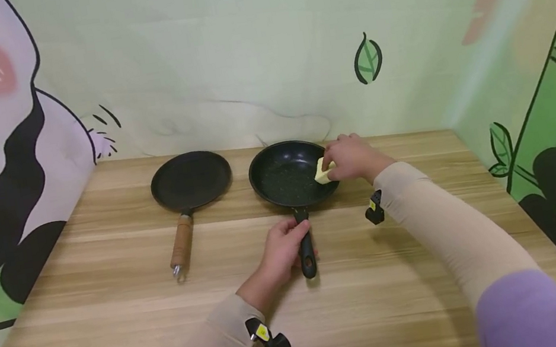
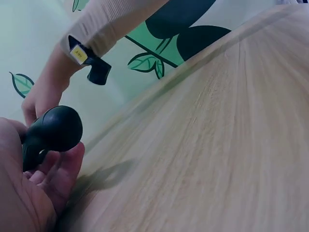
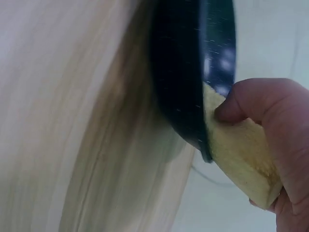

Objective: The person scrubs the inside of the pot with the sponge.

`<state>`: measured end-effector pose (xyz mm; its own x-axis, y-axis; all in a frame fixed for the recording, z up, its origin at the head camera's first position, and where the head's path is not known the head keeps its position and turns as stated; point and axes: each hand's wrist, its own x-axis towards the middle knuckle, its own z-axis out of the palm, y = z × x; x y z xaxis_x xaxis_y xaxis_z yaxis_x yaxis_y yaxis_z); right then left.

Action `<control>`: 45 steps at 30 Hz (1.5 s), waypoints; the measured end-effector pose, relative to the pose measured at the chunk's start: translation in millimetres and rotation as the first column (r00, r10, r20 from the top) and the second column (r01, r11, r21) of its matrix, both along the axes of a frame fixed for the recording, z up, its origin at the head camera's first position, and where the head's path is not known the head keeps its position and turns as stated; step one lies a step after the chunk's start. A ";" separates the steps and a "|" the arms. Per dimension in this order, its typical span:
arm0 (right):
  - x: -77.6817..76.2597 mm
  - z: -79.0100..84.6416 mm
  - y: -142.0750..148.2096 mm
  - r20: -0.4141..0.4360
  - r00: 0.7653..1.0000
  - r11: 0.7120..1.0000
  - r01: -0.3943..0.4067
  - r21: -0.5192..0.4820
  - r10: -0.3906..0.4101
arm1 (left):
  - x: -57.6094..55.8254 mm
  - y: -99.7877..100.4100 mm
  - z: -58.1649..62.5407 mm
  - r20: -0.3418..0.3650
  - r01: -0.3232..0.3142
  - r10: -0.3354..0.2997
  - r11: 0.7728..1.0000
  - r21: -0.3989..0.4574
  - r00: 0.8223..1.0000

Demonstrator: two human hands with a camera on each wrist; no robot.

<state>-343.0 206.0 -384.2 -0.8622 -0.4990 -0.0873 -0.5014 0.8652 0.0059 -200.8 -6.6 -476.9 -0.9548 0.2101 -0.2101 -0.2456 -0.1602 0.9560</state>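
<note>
A black frying pan (image 1: 284, 175) is near the back of the table, its handle (image 1: 307, 253) pointing toward me. My left hand (image 1: 284, 247) grips that handle, thumb on top; in the left wrist view the handle's rounded end (image 2: 60, 128) shows beside the curled fingers (image 2: 65, 174). With thumb and fingers my right hand (image 1: 353, 157) pinches a pale yellow sponge (image 1: 322, 173) at the pan's right inner side. Seen from the right wrist, the sponge (image 3: 241, 154) touches the pan's rim (image 3: 205, 145), with the thumb (image 3: 251, 99) pressed into it.
Left of the frying pan lies a flat black pan (image 1: 191, 180) with a wooden handle (image 1: 182, 242). Both rest on a wood-grain table (image 1: 383, 301). Behind the table's back edge stands a green wall (image 1: 186, 61) with panda and bamboo drawings.
</note>
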 end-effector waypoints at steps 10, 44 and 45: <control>-8.8 -10.5 -13.3 -0.044 0.999 0.993 -0.027 0.114 0.032 | -1.0 3.0 -4.6 -0.058 -0.042 0.043 0.999 0.012 0.997; -9.9 -16.8 -16.7 -0.045 0.999 0.993 -0.015 0.116 0.021 | -1.8 -0.2 -3.4 0.011 -0.049 0.050 0.999 -0.015 0.999; -9.7 -16.3 -17.4 -0.044 0.999 0.993 -0.014 0.119 0.020 | -2.2 -0.9 -2.9 0.016 -0.042 0.042 0.999 -0.014 0.999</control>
<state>-352.8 188.6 -400.5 -0.8581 -0.5020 -0.1077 -0.5128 0.8484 0.1311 -203.0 -7.5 -479.8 -0.9592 0.1666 -0.2285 -0.2546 -0.1572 0.9542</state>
